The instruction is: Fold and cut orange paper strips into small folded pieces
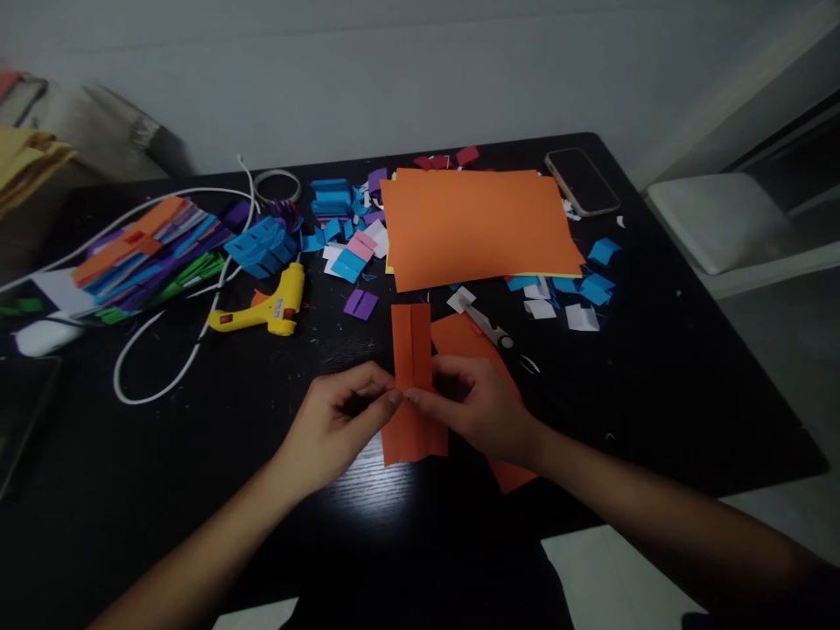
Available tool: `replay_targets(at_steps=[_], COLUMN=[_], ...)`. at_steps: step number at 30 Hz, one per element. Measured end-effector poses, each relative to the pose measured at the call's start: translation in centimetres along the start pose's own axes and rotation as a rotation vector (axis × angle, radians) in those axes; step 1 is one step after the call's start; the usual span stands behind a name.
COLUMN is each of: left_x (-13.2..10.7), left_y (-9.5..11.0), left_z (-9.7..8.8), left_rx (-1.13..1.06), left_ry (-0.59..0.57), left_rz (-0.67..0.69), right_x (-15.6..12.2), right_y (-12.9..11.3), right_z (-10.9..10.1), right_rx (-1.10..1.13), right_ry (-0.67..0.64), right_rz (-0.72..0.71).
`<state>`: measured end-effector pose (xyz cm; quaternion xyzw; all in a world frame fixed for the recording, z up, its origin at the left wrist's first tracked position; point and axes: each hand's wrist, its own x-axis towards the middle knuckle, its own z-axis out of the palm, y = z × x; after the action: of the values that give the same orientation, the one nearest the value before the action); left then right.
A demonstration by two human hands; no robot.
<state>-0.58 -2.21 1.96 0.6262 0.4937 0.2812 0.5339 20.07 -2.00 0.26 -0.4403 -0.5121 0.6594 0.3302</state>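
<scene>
A creased strip of orange paper (413, 437) is held upright between both hands over the near middle of the table. My left hand (338, 420) pinches its left edge between thumb and fingers. From the other side my right hand (479, 402) grips it, the thumb pressed on the front and the fingers partly hidden behind. The two thumb tips nearly meet at the strip's middle, where it narrows towards the top. Under my right hand lies another orange paper piece (512, 477), and a pair of scissors (489, 328) rests across its far end.
Orange sheets (482, 227) are stacked at the back, with a phone (582, 179) beside them. A yellow glue gun (266, 306) lies left, near a looping white cable (131, 401) and folded coloured paper bundles (148, 254). Blue and white scraps (597, 289) are scattered around on the black table (689, 394).
</scene>
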Motion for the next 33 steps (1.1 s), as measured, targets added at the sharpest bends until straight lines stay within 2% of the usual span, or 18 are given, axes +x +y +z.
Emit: replay_targets(at_steps=[10, 13, 19, 27, 33], left_x=[0.4, 0.5, 0.4, 0.3, 0.5], left_y=[-0.1, -0.1, -0.7, -1.1, -1.1], left_z=[-1.2, -1.0, 0.2, 0.0, 0.1], left_rx=[0.011, -0.023, -0.038, -0.097, -0.104], left_ry=[0.046, 0.090, -0.009, 0.072, 0.059], left_rz=[0.007, 0.021, 0.027, 0.033, 0.046], right_x=[0.6, 0.6, 0.6, 1.2, 1.0], right_y=[-0.5, -0.3, 0.1, -0.5, -0.4], right_z=[-0.8, -0.7, -0.1, -1.0, -0.5], right_rx=[0.100, 0.113, 0.052, -0.008, -0.055], right_ry=[0.116, 0.087, 0.000, 0.027, -0.020], right_rz=[-0.024, 0.006, 0.030, 0.065, 0.052])
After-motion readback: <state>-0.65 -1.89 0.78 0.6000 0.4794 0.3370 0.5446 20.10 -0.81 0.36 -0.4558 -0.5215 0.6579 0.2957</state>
